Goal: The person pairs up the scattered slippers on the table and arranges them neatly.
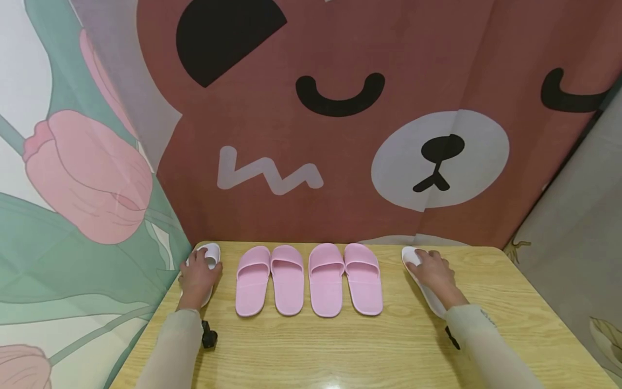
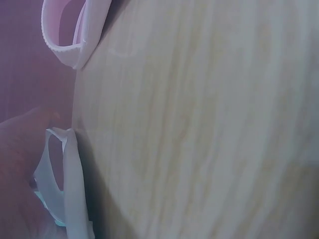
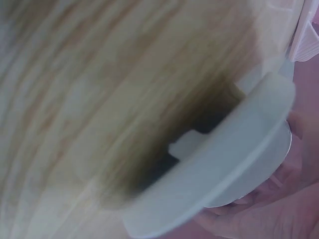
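Observation:
At the table's far left corner, my left hand [image 1: 198,275] grips a white slipper [image 1: 212,252] from above, with the thumb on its right side. The hand covers much of it; the left wrist view shows its edge and strap opening [image 2: 75,184]. On the right, my right hand [image 1: 434,275] holds another white slipper [image 1: 432,302] around the strap. That slipper slants, toe toward the back left. In the right wrist view its sole [image 3: 219,169] stands tilted over the wood, with a dark shadow beneath. Between the hands lie two pairs of pink slippers, a left pair [image 1: 289,292] and a right pair [image 1: 326,292].
The wooden table [image 1: 301,356] meets a hanging brown cloth with a bear face [image 1: 340,140] at its back edge. Tulip-printed cloth [image 1: 87,178] hangs close along the left side, grey cloth [image 1: 573,216] along the right. Small black devices [image 1: 209,337] sit at both wrists.

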A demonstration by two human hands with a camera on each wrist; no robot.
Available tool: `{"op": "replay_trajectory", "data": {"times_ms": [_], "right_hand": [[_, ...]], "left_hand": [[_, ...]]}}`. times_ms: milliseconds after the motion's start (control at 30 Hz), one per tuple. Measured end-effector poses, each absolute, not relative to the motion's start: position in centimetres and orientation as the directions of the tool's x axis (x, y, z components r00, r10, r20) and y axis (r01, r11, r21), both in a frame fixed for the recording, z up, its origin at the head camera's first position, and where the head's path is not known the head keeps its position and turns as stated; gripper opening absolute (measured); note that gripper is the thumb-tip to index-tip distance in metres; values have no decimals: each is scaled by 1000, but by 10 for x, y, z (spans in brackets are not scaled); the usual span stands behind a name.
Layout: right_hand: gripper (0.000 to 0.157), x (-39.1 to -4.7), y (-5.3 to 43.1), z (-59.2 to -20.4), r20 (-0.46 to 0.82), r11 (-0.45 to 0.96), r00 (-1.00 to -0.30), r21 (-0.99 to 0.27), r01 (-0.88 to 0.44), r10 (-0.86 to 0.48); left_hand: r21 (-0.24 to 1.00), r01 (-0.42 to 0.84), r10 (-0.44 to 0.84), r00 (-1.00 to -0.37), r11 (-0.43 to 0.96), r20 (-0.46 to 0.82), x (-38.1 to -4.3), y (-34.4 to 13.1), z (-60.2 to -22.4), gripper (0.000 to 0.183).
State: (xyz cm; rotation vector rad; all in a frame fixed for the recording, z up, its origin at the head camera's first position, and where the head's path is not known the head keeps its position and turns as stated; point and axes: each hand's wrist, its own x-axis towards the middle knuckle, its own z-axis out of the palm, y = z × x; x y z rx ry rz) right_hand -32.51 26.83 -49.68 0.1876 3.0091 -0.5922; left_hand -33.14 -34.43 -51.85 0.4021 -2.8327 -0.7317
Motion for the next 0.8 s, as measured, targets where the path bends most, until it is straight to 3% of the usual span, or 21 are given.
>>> {"op": "replay_trajectory", "data": {"times_ms": [800], "right_hand": [[77,-326,275,-499,-138,880,-986,-452,147,94]], "left_hand": [[490,-228,-325,-938,842,123,-334,-343,-517,67]]}}
